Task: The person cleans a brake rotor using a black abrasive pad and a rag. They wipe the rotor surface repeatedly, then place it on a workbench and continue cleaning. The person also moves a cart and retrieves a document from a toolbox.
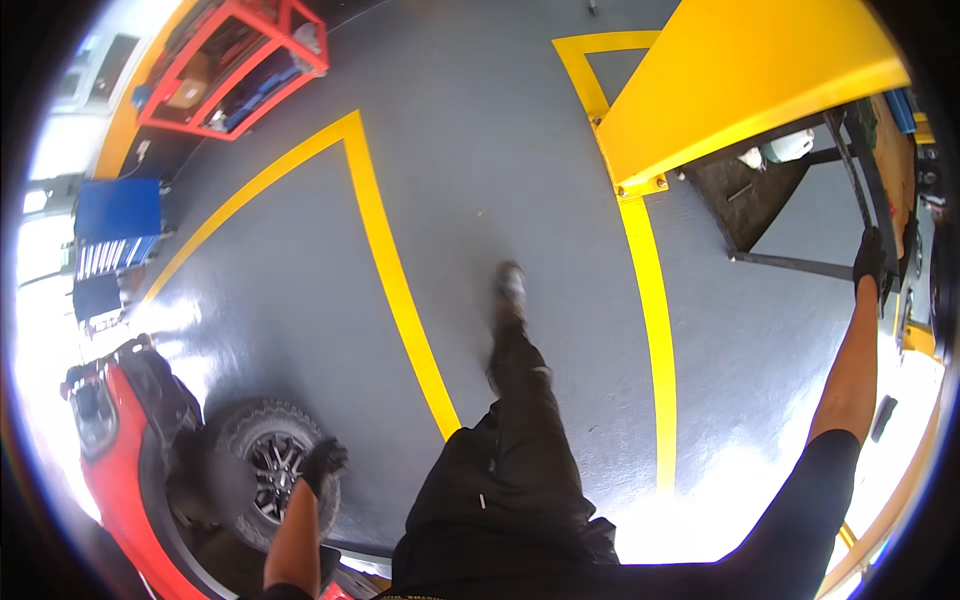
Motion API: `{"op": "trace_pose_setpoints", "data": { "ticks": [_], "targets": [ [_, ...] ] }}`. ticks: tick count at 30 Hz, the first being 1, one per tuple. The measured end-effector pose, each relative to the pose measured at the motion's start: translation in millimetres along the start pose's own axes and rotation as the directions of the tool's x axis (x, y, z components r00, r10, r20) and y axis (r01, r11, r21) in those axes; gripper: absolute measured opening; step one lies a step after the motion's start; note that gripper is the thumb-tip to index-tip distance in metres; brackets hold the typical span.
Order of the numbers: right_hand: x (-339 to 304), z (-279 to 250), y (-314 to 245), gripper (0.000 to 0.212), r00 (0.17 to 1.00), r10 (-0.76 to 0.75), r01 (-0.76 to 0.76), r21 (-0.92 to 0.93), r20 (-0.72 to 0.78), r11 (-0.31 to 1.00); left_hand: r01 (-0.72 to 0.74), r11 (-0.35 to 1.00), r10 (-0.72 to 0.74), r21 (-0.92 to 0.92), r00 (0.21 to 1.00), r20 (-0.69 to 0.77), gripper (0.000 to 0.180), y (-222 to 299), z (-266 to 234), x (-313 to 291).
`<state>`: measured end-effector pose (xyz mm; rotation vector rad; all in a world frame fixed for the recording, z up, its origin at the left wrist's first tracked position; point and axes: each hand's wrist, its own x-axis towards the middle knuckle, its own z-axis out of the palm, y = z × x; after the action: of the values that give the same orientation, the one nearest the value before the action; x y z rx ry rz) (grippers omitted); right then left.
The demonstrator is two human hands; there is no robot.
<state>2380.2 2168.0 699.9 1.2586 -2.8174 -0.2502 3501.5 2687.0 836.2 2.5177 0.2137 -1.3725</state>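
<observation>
My left hand [325, 463], in a dark glove, hangs at the lower left with its fingers loosely bent and apart. I see nothing in it. In the picture it overlaps the edge of a large off-road wheel [280, 468] with dark spokes; whether it touches the tyre I cannot tell. The wheel is on a red vehicle [122, 455]. My right hand [870, 262], gloved too, reaches out at the far right. It lies over the dark metal frame of a workbench [795, 263]. Its fingers blend into the black frame, so a grip cannot be made out.
One shoe [509, 283] steps forward on the grey floor [470, 150] between yellow floor lines [385, 260]. A broad yellow post [740, 85], bolted down, stands at the upper right. A red shelf cart [240, 65] and a blue tool cabinet [118, 210] are at the upper left.
</observation>
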Motion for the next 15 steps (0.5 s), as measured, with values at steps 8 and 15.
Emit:
{"op": "trace_pose_setpoints", "data": {
  "ticks": [8, 15],
  "targets": [
    [-175, 98, -114, 0.064, 0.962, 0.091, -0.064, -0.111, 0.258, 0.992, 0.058, 0.941, -0.153, 0.334, 0.952, 0.266, 0.041, 288, 25, 80],
    [-507, 41, -395, 0.030, 0.317, -0.451, 0.240, 0.389, 0.835, 0.889, -0.025, 0.843, -0.074, 0.537, 0.984, 0.163, 0.038, 533, 76, 105]
  ]
}}
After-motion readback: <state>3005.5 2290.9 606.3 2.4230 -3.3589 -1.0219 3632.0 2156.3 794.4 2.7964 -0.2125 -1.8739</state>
